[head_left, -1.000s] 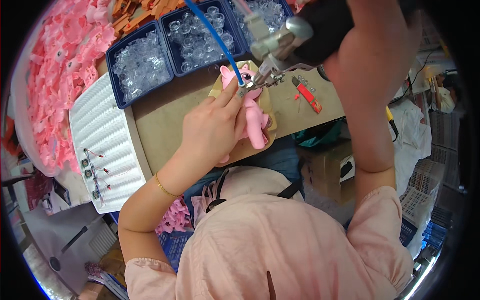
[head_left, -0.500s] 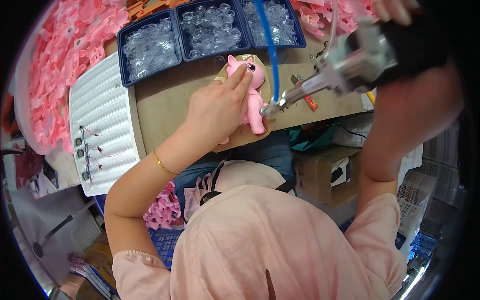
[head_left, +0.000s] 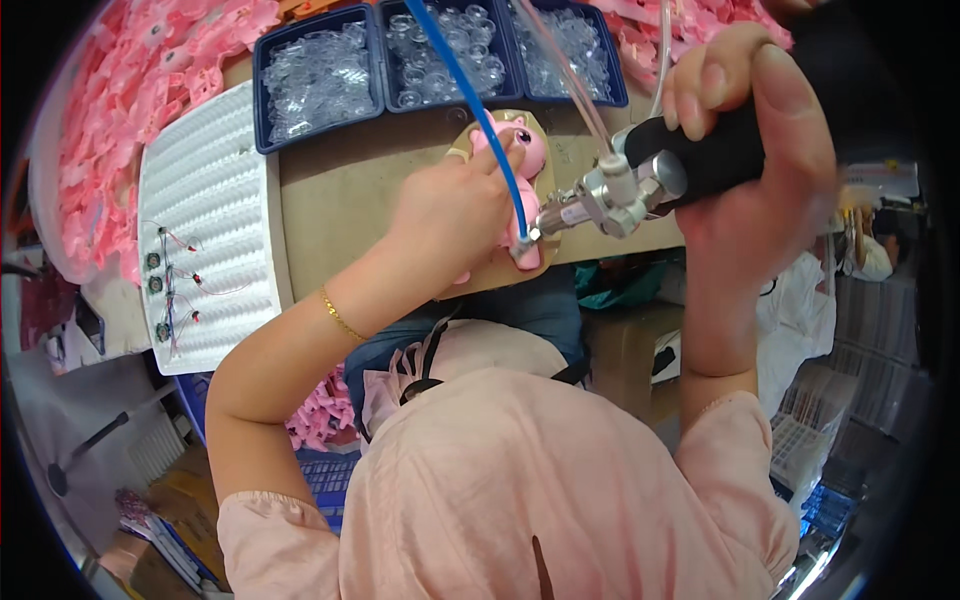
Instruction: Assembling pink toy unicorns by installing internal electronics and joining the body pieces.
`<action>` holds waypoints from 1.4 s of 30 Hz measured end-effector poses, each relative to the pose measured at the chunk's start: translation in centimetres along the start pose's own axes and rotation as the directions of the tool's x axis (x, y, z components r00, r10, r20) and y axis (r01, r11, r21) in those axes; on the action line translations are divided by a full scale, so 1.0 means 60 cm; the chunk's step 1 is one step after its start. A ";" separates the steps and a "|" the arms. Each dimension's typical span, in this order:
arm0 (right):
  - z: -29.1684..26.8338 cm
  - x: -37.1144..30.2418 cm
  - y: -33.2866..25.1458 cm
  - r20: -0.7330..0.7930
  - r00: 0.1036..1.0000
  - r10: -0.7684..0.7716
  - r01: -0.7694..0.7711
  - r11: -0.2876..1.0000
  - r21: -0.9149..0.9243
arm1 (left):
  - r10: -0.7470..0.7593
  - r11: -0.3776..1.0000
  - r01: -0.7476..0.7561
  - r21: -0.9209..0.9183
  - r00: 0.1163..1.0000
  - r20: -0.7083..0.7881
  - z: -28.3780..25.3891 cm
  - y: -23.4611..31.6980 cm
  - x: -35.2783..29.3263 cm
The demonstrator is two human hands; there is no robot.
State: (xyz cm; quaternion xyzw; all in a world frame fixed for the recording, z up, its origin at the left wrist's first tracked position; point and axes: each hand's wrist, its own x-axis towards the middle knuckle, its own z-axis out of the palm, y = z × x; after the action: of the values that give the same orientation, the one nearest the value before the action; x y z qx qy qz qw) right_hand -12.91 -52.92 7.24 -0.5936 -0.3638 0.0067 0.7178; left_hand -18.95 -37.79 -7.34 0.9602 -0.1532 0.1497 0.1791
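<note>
Two bare hands are busy at one smooth pink plastic animal toy (head_left: 530,192), which lies on a tan holder (head_left: 497,280) on the brown table (head_left: 335,195), close to the edge by the person's lap. The left hand (head_left: 458,208) lays its fingers over the toy's head, but the thumb is hidden, so I can't tell if it pinches too. The right hand (head_left: 768,190) is wrapped around the black handle (head_left: 722,150) of a shiny silver metal tool (head_left: 612,195). The tool's tip is by the toy's leg — touching or not, I can't tell. If the left fingers slip, the toy could turn and the tip could scratch it. The thin blue plastic tube (head_left: 465,92) crosses over the toy — a tug on it might pull the tip off its spot.
</note>
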 end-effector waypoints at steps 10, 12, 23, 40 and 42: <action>-0.051 0.065 -0.020 0.007 0.989 0.149 -0.148 0.977 0.153 | -0.326 0.930 0.348 0.118 0.930 -0.172 -0.090 -0.198 0.075; -0.053 0.077 -0.012 0.010 0.988 0.157 -0.156 0.970 0.189 | -0.335 0.816 0.320 0.482 0.940 -0.057 -0.098 -0.236 0.076; 0.022 0.081 0.047 -0.074 0.994 0.079 -0.066 0.984 0.167 | -0.261 0.878 0.304 0.370 0.952 -0.162 -0.048 -0.285 0.068; 0.130 0.104 0.005 -0.349 0.937 0.005 -0.021 0.999 -0.040 | -0.331 0.924 0.348 0.159 0.936 -0.124 -0.062 -0.292 0.062; 0.133 0.097 0.007 -0.271 0.962 0.042 -0.024 0.997 0.067 | -0.234 0.958 0.275 0.081 0.914 -0.331 -0.060 -0.315 0.054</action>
State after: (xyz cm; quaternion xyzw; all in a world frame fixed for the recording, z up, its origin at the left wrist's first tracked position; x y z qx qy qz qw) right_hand -12.68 -43.46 10.10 -0.5719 -0.2516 -0.0514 0.7791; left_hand -10.27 -20.38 -8.64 0.9446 0.0140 0.2871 0.1584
